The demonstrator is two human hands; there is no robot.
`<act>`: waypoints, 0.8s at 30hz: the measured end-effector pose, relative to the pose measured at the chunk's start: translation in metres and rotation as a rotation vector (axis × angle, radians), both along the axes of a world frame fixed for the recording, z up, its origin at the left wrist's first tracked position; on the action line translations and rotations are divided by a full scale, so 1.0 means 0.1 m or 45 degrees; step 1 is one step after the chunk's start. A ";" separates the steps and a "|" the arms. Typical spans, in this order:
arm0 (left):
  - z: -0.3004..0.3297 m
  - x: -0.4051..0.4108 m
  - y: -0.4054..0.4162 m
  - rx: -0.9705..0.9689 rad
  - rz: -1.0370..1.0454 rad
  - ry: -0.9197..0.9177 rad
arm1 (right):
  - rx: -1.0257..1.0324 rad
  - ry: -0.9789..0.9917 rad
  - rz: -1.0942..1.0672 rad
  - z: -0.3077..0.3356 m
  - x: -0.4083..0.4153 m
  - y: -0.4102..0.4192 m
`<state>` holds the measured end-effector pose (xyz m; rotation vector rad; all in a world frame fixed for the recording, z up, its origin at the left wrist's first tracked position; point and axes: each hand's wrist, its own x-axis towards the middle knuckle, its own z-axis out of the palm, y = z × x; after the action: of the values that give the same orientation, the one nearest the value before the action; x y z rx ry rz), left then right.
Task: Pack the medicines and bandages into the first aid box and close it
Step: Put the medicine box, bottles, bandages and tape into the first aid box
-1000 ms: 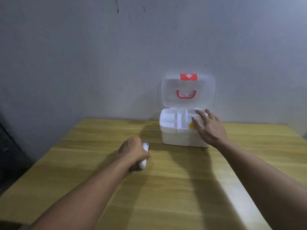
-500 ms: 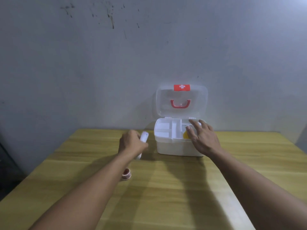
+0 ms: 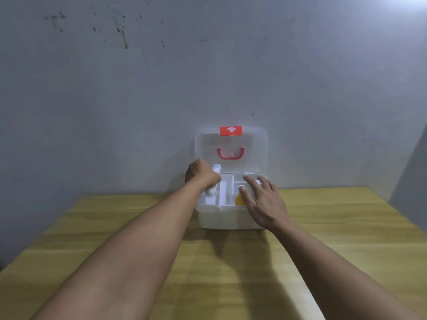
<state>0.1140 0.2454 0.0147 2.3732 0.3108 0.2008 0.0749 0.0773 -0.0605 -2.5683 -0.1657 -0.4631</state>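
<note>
A white first aid box (image 3: 227, 218) stands at the far side of the wooden table, against the wall. Its clear lid (image 3: 251, 150) is up, with a red handle and a red cross label. My left hand (image 3: 201, 175) is closed around a white tube (image 3: 213, 179), tilted over the left compartments of the inner tray. My right hand (image 3: 264, 202) rests flat, fingers spread, on the box's right rim. A yellow item (image 3: 239, 200) lies in a right compartment beside my fingers.
The wooden table (image 3: 231, 269) stretches toward me under both forearms. A grey wall (image 3: 208, 77) rises right behind the box, and the table's left and right edges fall off to dark floor.
My left hand has lifted the white tube from the table and carried it right to above the box's tray. The small roll seen by my forearm is out of view. The right hand stays.
</note>
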 end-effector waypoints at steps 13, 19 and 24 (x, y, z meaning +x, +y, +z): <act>-0.09 0.09 -0.14 -0.018 0.111 0.022 | -0.006 -0.014 -0.017 -0.02 0.02 -0.02; -0.07 0.08 -0.12 -0.047 0.003 0.083 | -0.025 -0.018 -0.036 -0.01 0.02 -0.01; -0.10 0.11 0.01 -0.066 -0.085 -0.034 | -0.031 -0.014 -0.031 -0.01 0.01 -0.01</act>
<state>0.1248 0.2467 0.0047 2.3236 0.2210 0.1901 0.0761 0.0759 -0.0618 -2.5944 -0.1453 -0.4875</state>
